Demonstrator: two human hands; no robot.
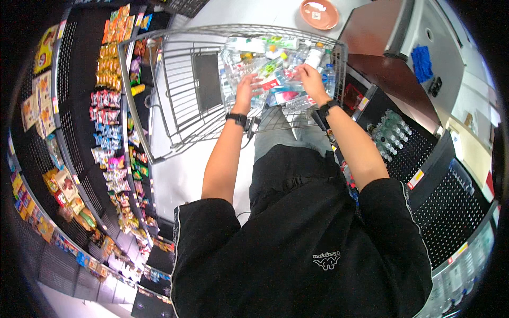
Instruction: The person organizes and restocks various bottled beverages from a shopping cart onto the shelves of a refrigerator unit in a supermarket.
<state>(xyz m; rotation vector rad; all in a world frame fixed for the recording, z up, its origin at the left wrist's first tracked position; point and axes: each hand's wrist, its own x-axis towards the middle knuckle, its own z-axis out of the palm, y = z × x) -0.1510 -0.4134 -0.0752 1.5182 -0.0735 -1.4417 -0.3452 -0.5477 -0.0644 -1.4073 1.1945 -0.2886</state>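
Observation:
A wire shopping cart stands before me, one end heaped with clear plastic bottles. My left hand is over the near left part of the heap, its fingers apart beside a bottle with a red label. Over the right part of the heap, my right hand has its fingertips close together near a white-labelled bottle; whether they grip anything is unclear. An upright bottle with a blue cap is at the cart's right end. Each wrist wears a dark band.
Shelves of packaged snacks run along the left. At the right, black perforated shelves hold several bottles. A pinkish round basin lies beyond the cart. A blue cloth is on a grey surface at the upper right.

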